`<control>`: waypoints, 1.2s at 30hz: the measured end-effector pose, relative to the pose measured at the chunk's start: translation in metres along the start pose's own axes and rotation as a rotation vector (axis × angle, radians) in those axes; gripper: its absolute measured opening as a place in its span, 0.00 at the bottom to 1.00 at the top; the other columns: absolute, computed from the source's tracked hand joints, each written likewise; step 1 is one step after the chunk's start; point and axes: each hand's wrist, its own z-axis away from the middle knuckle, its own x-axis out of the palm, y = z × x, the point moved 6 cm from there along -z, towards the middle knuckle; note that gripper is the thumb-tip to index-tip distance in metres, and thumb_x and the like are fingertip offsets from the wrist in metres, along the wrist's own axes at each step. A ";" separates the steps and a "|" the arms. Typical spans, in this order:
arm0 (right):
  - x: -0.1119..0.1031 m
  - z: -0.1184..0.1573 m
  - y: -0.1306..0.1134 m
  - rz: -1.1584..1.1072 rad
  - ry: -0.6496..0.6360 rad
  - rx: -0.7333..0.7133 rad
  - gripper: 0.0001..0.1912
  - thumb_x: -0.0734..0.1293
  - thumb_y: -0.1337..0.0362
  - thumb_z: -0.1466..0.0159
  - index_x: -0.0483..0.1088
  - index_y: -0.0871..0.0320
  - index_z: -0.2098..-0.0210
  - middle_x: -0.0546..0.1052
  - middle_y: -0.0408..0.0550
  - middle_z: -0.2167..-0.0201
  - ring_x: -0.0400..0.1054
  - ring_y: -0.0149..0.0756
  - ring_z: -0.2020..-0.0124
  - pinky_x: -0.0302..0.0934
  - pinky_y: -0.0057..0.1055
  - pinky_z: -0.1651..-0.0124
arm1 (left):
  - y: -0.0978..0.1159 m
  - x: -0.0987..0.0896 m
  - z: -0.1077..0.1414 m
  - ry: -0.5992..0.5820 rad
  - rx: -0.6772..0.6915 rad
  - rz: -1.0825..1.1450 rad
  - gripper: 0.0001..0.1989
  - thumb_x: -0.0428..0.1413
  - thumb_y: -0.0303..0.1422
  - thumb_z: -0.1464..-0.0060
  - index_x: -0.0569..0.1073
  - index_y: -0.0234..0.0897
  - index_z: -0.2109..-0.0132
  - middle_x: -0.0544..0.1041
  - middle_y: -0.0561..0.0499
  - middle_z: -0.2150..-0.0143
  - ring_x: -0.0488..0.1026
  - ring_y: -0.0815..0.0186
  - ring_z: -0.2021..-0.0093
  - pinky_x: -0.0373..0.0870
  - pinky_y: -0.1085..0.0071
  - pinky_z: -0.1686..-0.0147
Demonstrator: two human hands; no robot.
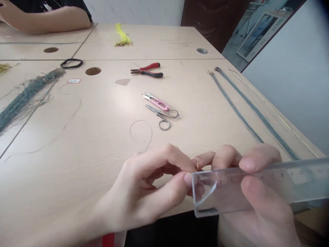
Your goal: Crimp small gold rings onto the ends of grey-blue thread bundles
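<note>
A clear plastic ruler [226, 192] extends from the centre to the right edge, its marked end towards the middle. My right hand [262, 195] grips it between thumb and fingers. My left hand [159, 181] pinches a small gold-coloured ring [196, 165] at the ruler's top left corner, thumb tip close against the ruler's end. Some right-hand fingers show behind the ruler, near the ring. Whether a thread is attached to the ring is too small to tell.
Pink snips [160, 103], silver scissors [163, 116] and red-black pliers [149, 70] lie mid-table. Grey-green thread bundles are at left [25, 96] and right [239, 113]. Yellow threads [122, 36], a black band [72, 63] and a person's arm [56, 20] are farther back.
</note>
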 end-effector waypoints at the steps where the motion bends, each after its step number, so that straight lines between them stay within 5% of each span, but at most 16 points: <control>1: 0.000 0.000 0.000 -0.001 -0.011 0.005 0.07 0.62 0.66 0.37 0.67 0.47 0.62 0.73 0.42 0.72 0.73 0.41 0.62 0.69 0.50 0.57 | 0.001 0.000 0.000 -0.003 0.010 -0.005 0.05 0.52 0.29 0.40 0.70 0.39 0.65 0.74 0.54 0.71 0.70 0.73 0.72 0.68 0.78 0.72; 36: 0.003 0.001 0.000 -0.046 -0.009 -0.001 0.07 0.61 0.67 0.36 0.67 0.48 0.63 0.73 0.42 0.72 0.73 0.41 0.61 0.71 0.46 0.60 | 0.002 -0.003 0.000 -0.031 0.044 -0.130 0.04 0.52 0.29 0.41 0.69 0.39 0.65 0.73 0.53 0.72 0.69 0.70 0.74 0.67 0.75 0.75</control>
